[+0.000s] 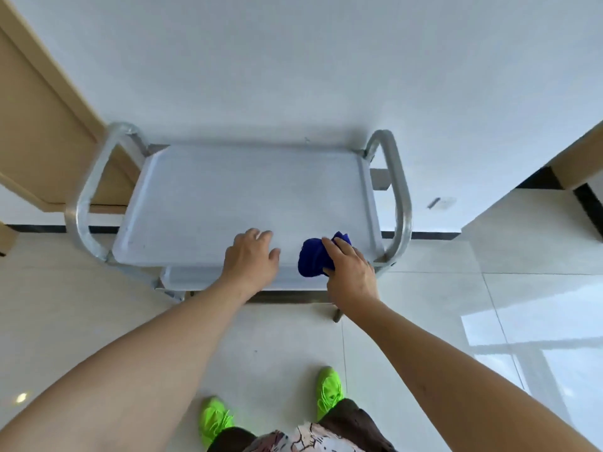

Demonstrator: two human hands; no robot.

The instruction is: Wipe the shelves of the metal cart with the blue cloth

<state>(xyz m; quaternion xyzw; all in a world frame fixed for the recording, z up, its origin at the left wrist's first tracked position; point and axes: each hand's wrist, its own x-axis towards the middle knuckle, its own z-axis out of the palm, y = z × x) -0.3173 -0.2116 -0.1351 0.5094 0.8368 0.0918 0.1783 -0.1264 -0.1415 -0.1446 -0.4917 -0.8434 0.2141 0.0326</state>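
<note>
A metal cart (81, 203) stands against the far white wall (293, 66) on a pale tiled floor (277, 347), its top shelf (228, 197) bare and grey with a lower shelf (195, 277) showing under the near edge. The left hand (251, 256) rests flat with relaxed fingers on the shelf's near edge. Just right of it, the right hand (350, 272) grips the bunched blue cloth (313, 257) at the near right corner.

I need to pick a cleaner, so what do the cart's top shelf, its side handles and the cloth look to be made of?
Top shelf: likely stainless steel or aluminium, dull brushed grey sheet with a raised rim.
Side handles: bent metal tube, shinier.
Blue cloth: soft fabric, perhaps microfibre, bunched under the right hand.
</note>
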